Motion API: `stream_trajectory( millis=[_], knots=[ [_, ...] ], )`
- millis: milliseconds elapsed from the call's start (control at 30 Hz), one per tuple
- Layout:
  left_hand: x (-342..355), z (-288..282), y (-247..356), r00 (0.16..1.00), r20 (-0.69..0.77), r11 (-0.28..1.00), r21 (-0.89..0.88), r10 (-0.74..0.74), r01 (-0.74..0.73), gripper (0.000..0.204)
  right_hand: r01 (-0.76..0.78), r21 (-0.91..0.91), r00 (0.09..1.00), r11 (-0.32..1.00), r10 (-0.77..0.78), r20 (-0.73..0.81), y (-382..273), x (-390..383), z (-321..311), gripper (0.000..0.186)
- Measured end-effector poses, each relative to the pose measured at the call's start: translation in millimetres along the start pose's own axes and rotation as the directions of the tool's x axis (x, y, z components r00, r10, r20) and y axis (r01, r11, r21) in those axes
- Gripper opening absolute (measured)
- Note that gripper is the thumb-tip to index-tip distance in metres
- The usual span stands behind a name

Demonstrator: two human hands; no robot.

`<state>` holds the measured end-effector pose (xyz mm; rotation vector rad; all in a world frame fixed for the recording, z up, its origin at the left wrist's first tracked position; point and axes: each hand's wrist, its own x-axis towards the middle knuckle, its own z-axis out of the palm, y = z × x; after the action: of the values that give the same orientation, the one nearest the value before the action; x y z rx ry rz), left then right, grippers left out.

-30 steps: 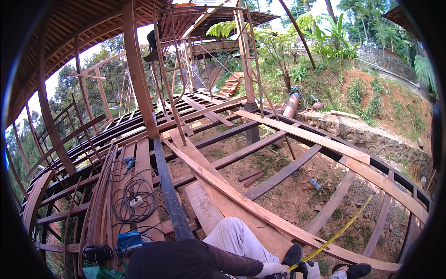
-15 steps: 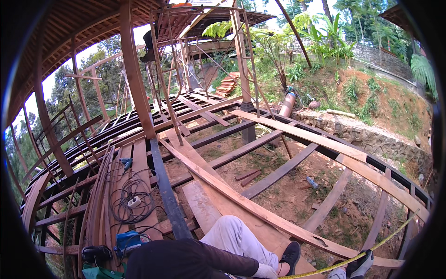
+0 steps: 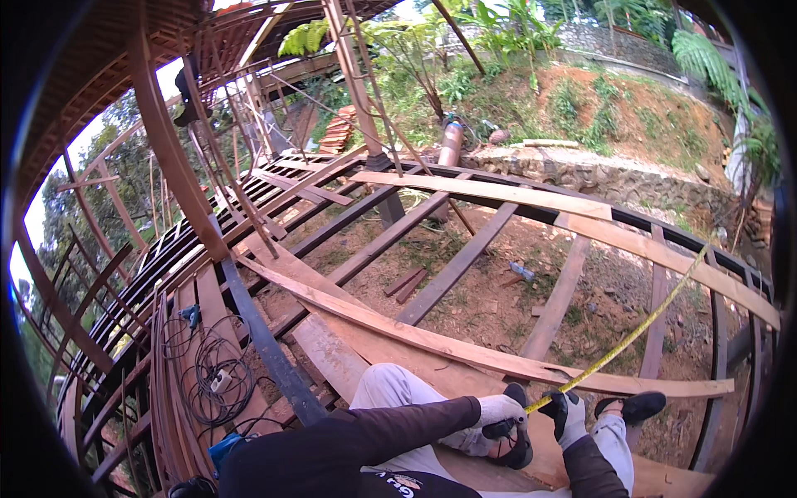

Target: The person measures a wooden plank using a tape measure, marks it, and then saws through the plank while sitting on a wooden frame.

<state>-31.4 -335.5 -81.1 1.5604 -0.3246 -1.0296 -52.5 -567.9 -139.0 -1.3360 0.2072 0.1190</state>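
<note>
A yellow measuring tape (image 3: pixel 635 334) stretches from my hands to the curved outer board at the right. My left hand (image 3: pixel 501 412), in a pale glove with dark fingers, is closed at the near end of the tape; the tape's case cannot be made out there. Just to its right, my right hand (image 3: pixel 569 417), gloved in grey and black, pinches the blade. Both hands hang above my shoes, beside a long curved plank (image 3: pixel 448 346). The blade crosses over this plank and reaches a pale board (image 3: pixel 664 264) on the outer rim.
Dark joists (image 3: pixel 461 261) span open gaps over bare soil. Behind my left arm lie a coiled black cable (image 3: pixel 217 382), a teal drill (image 3: pixel 191 315) and stacked planks. A post (image 3: pixel 170 141) rises at left. Another person (image 3: pixel 189 91) is up on scaffolding, partly hidden.
My view has shifted right and down. My right hand has come into view and closed on the blade near my left hand. The tape now rises more steeply toward the outer board.
</note>
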Motion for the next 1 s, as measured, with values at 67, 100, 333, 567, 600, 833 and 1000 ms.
stream_trajectory(
  millis=[67,100,333,567,600,833,1000],
  knots=[
    [0,-4,35,0.973,0.033,0.968,-0.097,-0.228,0.230,0.023,0.043,0.019,0.997,0.999,-0.042,-0.059,-9,10,-8,0.023],
    [7,-6,37,0.988,0.014,0.985,-0.080,-0.151,0.152,0.026,0.122,-0.033,0.988,0.992,-0.124,-0.088,2,29,-23,0.025],
    [-6,-51,48,0.951,0.030,0.923,0.254,-0.307,0.290,0.027,0.285,0.087,0.763,0.955,-0.170,-0.624,-33,81,-162,0.022],
    [6,-74,51,0.909,-0.095,0.785,0.472,-0.406,0.400,0.024,0.328,0.213,0.608,0.920,-0.033,-0.793,-34,46,-290,0.024],
    [13,-74,55,0.903,-0.137,0.756,0.504,-0.407,0.418,0.023,0.359,0.287,0.621,0.888,0.002,-0.784,-26,51,-290,0.025],
    [47,-83,87,0.910,-0.167,0.681,0.615,-0.380,0.398,0.016,0.171,0.267,0.672,0.949,0.085,-0.735,9,95,-294,0.022],
    [37,-110,90,0.967,0.018,0.497,0.860,-0.254,0.115,0.019,0.115,0.448,0.762,0.886,0.210,-0.612,15,116,-272,0.020]
  ],
)
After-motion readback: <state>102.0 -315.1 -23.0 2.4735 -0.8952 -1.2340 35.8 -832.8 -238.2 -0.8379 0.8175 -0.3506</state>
